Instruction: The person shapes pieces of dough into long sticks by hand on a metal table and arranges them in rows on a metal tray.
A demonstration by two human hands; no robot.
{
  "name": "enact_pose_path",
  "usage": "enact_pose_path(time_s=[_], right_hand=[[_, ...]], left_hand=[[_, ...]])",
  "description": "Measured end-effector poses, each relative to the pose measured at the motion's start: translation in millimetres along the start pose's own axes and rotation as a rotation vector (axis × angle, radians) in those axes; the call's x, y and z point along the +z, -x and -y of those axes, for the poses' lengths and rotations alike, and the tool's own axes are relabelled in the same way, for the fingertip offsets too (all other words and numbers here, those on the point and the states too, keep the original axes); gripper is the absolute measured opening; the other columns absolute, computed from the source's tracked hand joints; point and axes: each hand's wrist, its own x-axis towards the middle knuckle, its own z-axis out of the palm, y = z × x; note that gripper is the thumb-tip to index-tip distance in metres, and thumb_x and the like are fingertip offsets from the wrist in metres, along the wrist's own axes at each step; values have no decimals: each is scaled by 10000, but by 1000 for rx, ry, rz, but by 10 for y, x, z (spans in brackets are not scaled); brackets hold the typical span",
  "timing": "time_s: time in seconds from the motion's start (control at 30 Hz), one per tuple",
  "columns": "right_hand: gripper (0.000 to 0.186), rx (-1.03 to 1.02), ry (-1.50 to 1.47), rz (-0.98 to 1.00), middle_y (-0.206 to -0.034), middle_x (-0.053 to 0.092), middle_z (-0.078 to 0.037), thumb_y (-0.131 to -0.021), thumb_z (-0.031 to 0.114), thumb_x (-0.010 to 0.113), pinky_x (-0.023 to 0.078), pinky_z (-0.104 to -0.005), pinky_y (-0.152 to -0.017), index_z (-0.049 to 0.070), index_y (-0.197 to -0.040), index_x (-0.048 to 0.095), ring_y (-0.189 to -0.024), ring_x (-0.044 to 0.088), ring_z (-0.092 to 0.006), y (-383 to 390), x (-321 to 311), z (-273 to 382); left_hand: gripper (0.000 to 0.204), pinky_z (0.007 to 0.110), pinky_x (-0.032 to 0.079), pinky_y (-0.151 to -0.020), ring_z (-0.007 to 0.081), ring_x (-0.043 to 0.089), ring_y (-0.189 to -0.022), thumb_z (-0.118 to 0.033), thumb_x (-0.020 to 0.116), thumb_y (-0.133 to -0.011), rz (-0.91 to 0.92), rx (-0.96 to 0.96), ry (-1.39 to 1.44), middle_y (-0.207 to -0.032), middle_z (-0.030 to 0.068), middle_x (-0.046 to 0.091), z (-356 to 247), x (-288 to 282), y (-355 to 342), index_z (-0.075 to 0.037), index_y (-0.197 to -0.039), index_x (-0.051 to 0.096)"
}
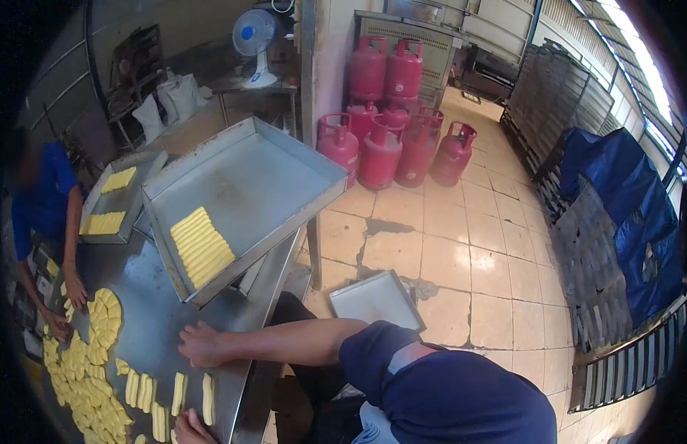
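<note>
My right arm, in a navy sleeve, reaches across to the metal table. My right hand (201, 345) rests palm down on the tabletop, open, its fingers a little bent and apart; what lies under the palm is hidden. Lower down, my left hand (192, 428) lies open among yellow dough strips, partly cut off by the lower edge. Just above it is a ridged dough strip (179, 393), and to its right a longer strip (208, 399). Several short strips (141, 390) lie left of my hands. Farther left spreads a large heap of cut dough pieces (92, 377).
A large metal tray (277, 166) with a row of dough strips (201, 248) sits tilted on the table (155, 285). Across the table, a co-worker in blue (44, 192) handles dough beside another tray (132, 191). Pink gas cylinders (380, 159) and a tray (377, 300) are on the tiled floor.
</note>
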Motion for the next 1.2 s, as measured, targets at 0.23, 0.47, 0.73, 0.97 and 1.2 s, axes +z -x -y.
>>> enact_pose_path(time_s=[0.23, 0.47, 0.73, 0.97, 1.2], right_hand=[[161, -338, -10, -112, -733, 660, -202, -573, 61, 676, 513, -451, -598, -28, -707, 683, -718, 651, -374, 204, 55, 284], [176, -448, -157, -122, -665, 628, -196, -552, 117, 681, 513, -437, -619, -11, -671, 657, -710, 642, -375, -5, -84, 281], [169, -313, -36, 92, -789, 643, -184, -562, 56, 659, 503, -478, -684, 21, -727, 658, -804, 618, -392, 78, -11, 273], [175, -327, -145, 82, -889, 615, -175, -618, 41, 616, 493, -450, -766, 15, -785, 659, -929, 589, -372, 59, -145, 342], [245, -556, -358, -379, -921, 586, -107, -732, -6, 625, 485, -382, -694, 40, -970, 588, -828, 575, -324, 582, -1059, 940]], left_hand=[[322, 467, 444, -793, 421, 542, -912, -246, 564, -922, 4, 231, 18, -997, 253, 585, -136, -33, 96, 39, -1072, 570], [344, 419, 428, -903, 393, 529, -1036, -197, 523, -958, 362, -12, 300, -1120, 276, 530, -3, -292, -58, 75, -1168, 511], [416, 457, 426, -864, 401, 551, -989, -251, 543, -944, 271, 101, 75, -1051, 283, 571, -14, -139, -35, 79, -1195, 508], [234, 426, 420, -844, 353, 531, -935, -47, 591, -855, 162, -96, 107, -985, 204, 530, -41, -134, -37, 8, -1080, 559], [330, 411, 420, -916, 391, 518, -1051, -123, 566, -884, -95, -153, 222, -1141, 221, 541, -10, 42, 102, 41, -1170, 560]])
